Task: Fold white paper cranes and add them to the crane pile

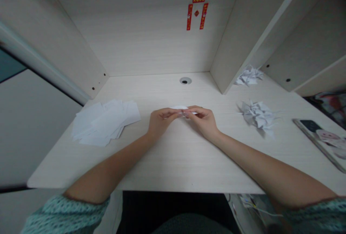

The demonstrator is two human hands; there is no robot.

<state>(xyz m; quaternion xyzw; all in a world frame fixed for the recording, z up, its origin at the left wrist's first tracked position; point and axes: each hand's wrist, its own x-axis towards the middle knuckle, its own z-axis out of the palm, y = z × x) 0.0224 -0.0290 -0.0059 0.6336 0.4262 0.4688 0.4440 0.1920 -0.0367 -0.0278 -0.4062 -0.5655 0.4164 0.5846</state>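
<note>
Loose white paper slips (104,123) lie heaped at left on the bench (183,165), seemingly kept within easy reach. Mid-bench, my left hand (162,120) and right hand (202,120) meet, the fingers (190,111) of both pinching a small white paper piece (186,109), apparently for fine control. Further right lie crumpled folded paper (258,115) and a phone (313,136).

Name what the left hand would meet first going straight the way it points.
The left hand already touches the small white paper in its line, pinched between both hands; the right hand lies just beyond it.
</note>
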